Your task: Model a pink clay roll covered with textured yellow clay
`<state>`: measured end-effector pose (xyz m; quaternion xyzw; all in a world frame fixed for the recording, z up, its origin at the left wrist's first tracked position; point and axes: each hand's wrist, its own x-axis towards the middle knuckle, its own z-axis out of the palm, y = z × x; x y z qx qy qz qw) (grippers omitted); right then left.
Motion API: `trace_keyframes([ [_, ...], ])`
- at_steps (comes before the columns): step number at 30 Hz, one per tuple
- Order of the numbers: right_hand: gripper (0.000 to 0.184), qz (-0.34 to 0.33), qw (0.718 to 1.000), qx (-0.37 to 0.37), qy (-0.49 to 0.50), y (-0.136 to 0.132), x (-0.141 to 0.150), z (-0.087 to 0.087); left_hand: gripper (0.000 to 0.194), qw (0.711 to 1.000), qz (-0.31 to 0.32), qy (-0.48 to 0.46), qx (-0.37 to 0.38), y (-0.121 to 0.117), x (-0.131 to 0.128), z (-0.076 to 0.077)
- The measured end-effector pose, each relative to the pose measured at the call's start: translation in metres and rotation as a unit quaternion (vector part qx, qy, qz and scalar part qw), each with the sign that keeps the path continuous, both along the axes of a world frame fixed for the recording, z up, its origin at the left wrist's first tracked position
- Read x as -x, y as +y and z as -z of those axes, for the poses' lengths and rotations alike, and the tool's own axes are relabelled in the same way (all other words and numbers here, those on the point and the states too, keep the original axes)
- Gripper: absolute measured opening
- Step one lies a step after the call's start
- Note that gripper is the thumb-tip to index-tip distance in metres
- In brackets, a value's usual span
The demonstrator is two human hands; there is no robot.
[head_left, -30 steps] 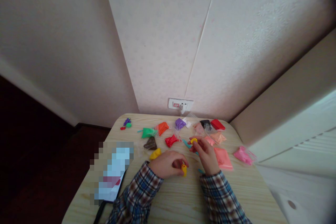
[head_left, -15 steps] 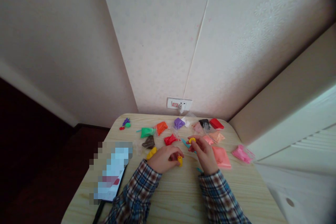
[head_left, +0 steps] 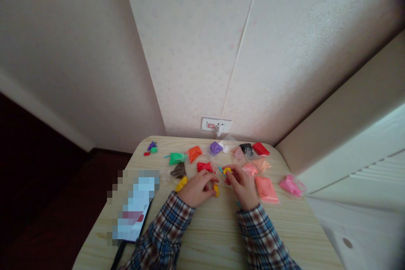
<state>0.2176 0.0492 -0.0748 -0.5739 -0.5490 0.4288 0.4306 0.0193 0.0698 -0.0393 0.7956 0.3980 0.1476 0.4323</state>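
My left hand (head_left: 196, 190) is closed, pinching a small yellow clay figure (head_left: 216, 190) with dark marks near its top. Its fingertips curve over the figure, hiding part of it. To the right, my right hand (head_left: 243, 187) grips a small, roundish piece of yellow clay (head_left: 227, 171) between thumb and fingers, a little above the table. The two yellow pieces are apart. Beside my left wrist lies a bag of yellow clay (head_left: 181, 184). A red clay bag (head_left: 205, 166) sits just beyond my left fingers, and a blue tool (head_left: 220, 169) lies partly hidden behind my right hand.
Several clay bags cover the back of the wooden table (head_left: 215, 236), among them green (head_left: 177, 158), orange (head_left: 194, 153) and purple (head_left: 216, 148). Small clay fruits (head_left: 152, 147) lie at the back left. A phone-like screen (head_left: 136, 211), partly blurred, is at left; a pink bag (head_left: 291, 184) is at right.
My left hand has moved away from me and slightly left with the yellow figure. My right hand has shifted a little left, still holding its yellow clay piece.
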Motion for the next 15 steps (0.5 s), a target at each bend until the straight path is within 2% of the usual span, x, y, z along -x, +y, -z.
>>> trace_keyframes([
  [10, 0.03, -0.012, 0.999, -0.021, 0.031, 0.0, 0.009, 0.007, 0.033, 0.994, -0.085, -0.062, -0.01, 0.004, -0.003, -0.007],
  [15, 0.028, -0.048, 0.998, -0.03, 0.037, -0.002, 0.015, 0.003, 0.031, 0.99, -0.091, -0.104, -0.002, 0.002, -0.006, -0.009],
])
